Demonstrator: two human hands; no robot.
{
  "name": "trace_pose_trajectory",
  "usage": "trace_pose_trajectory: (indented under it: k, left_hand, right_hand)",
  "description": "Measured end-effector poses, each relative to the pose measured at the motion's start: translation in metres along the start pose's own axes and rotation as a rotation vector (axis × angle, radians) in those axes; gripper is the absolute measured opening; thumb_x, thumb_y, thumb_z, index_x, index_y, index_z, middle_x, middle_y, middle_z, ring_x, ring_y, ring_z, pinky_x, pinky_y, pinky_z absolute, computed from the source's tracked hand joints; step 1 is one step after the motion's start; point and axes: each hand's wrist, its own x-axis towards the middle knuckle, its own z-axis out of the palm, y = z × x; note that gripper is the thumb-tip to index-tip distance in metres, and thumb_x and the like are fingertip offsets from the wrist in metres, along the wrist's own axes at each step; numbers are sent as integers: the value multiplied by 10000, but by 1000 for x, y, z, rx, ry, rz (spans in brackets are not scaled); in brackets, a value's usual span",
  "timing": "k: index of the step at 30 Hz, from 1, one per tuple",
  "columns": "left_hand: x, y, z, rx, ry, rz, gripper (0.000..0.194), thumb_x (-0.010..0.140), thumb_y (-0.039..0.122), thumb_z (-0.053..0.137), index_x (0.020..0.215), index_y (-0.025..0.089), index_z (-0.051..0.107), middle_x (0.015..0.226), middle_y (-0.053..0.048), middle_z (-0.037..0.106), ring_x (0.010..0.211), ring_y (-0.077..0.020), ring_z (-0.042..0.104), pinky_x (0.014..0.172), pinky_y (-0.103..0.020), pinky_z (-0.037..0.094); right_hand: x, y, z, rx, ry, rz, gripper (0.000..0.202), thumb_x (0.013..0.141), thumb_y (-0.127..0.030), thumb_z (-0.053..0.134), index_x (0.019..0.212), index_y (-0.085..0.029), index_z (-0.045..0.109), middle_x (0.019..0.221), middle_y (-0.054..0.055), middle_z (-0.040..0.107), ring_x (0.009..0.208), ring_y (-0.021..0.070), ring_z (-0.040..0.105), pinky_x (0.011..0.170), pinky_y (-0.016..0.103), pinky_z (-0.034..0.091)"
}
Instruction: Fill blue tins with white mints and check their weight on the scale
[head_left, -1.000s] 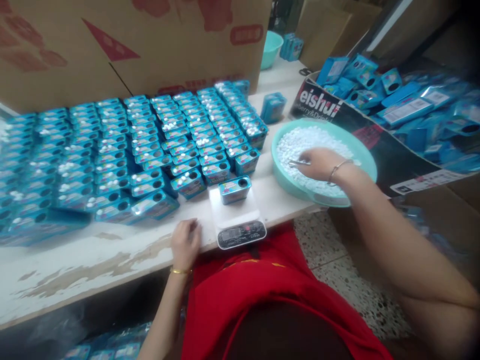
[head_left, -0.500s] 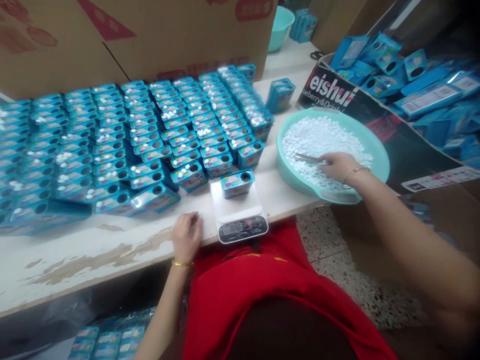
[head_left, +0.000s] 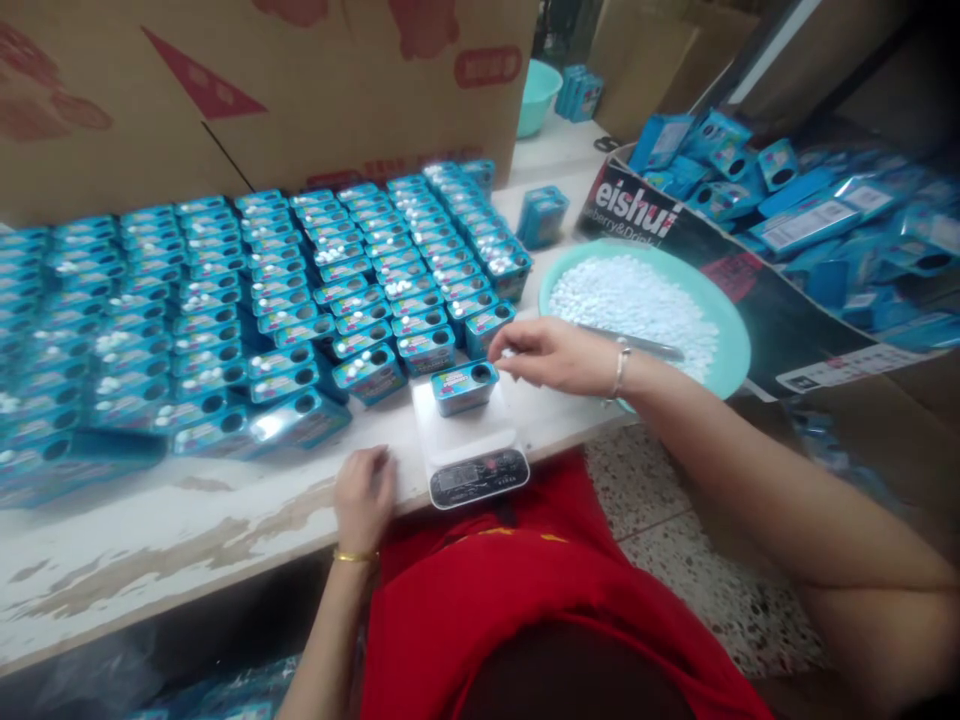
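Note:
A small blue tin [head_left: 463,388] with a dark round hole in its top stands on the white kitchen scale [head_left: 478,478]. My right hand [head_left: 555,355] is just right of the tin's hole, its fingertips pinched on white tablets [head_left: 508,353]. Behind the right wrist, a metal scoop [head_left: 637,343] lies on the heap of white tablets in the turquoise basin [head_left: 739,345]. My left hand [head_left: 365,500] rests at the table's front edge, left of the scale. Its fingers are loosely curled, and nothing shows in them.
Rows of blue tins [head_left: 277,270] fill the left of the table [head_left: 225,510], many with tablets on top. Behind them stands a large cardboard box [head_left: 337,90]. A black printed carton [head_left: 690,240] piled with blue tins is at the right. A second basin [head_left: 538,98] sits farther back.
My right hand has let go of the scoop and moved left from the basin to the tin, with tablets in its fingertips. The left hand stays in place on the table.

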Motion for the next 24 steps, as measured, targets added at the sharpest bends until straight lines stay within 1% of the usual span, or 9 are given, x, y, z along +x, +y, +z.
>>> trace_pose_trajectory:
  k: [2, 6, 9, 11, 13, 15, 19, 21, 24]
  left_hand:
    - [0, -1, 0, -5, 3, 3, 145, 898, 261, 535, 986, 154, 577, 851, -61, 609, 786, -176, 557, 742, -311, 454]
    - [0, -1, 1, -10, 15, 15, 141, 894, 251, 540, 979, 145, 580, 848, -67, 611, 791, -181, 562, 741, -312, 453]
    - [0, 0, 1, -14, 20, 17, 140, 893, 247, 539, 975, 143, 583, 837, -66, 609, 783, -181, 561, 740, -313, 453]
    - [0, 0, 1, -17, 24, 12, 139, 894, 248, 536, 976, 146, 583, 836, -64, 609, 782, -180, 562, 742, -313, 453]
    - [0, 1, 1, -17, 26, 6, 137, 896, 250, 531, 973, 149, 582, 835, -63, 609, 782, -179, 563, 742, -311, 455]
    - [-1, 1, 1, -16, 27, 1, 135, 897, 253, 527, 965, 150, 581, 832, -62, 609, 780, -178, 562, 739, -311, 456]
    - [-1, 1, 1, -10, 21, -1, 133, 898, 254, 523, 957, 149, 580, 828, -62, 605, 767, -174, 551, 727, -309, 452]
    - [-1, 2, 1, -6, 19, -4, 133, 897, 257, 523, 957, 152, 580, 829, -61, 604, 767, -173, 550, 728, -309, 451]
    - [0, 3, 1, -5, 15, -9, 137, 897, 267, 522, 957, 159, 582, 825, -57, 602, 766, -171, 552, 731, -308, 454]
  right_hand:
    - [11, -7, 8, -127, -45, -10, 130, 812, -118, 546, 875, -134, 658, 702, 1, 599, 639, 106, 524, 644, 247, 423]
    - [22, -7, 14, -273, -44, -16, 221, 802, -98, 570, 988, -152, 675, 904, 46, 667, 820, 145, 570, 780, 274, 426]
    - [22, -8, 14, -280, -42, -10, 332, 788, -103, 592, 1113, -153, 639, 853, 27, 642, 766, 138, 543, 724, 267, 413]
    - [20, -8, 11, -231, -34, 2, 333, 776, -101, 607, 1106, -134, 633, 743, -1, 593, 685, 123, 507, 664, 261, 394]
    - [15, -6, 7, -55, -38, 12, 262, 793, -125, 604, 1054, -126, 635, 653, -28, 537, 606, 103, 469, 602, 252, 372]
    - [6, 1, 5, 242, -26, 34, 195, 833, -194, 594, 1014, -131, 627, 624, -37, 514, 544, 82, 432, 533, 238, 333]
    - [-20, 31, 14, 770, 113, 149, 248, 851, -367, 611, 965, -147, 619, 670, -21, 543, 488, 50, 393, 444, 220, 220]
    - [-34, 50, 28, 893, 164, 252, 290, 831, -421, 634, 934, -150, 622, 643, -27, 539, 457, 42, 366, 422, 221, 175]
    - [-53, 77, 52, 964, 189, 379, 345, 798, -476, 657, 889, -145, 626, 561, -46, 506, 420, 40, 329, 407, 228, 134]
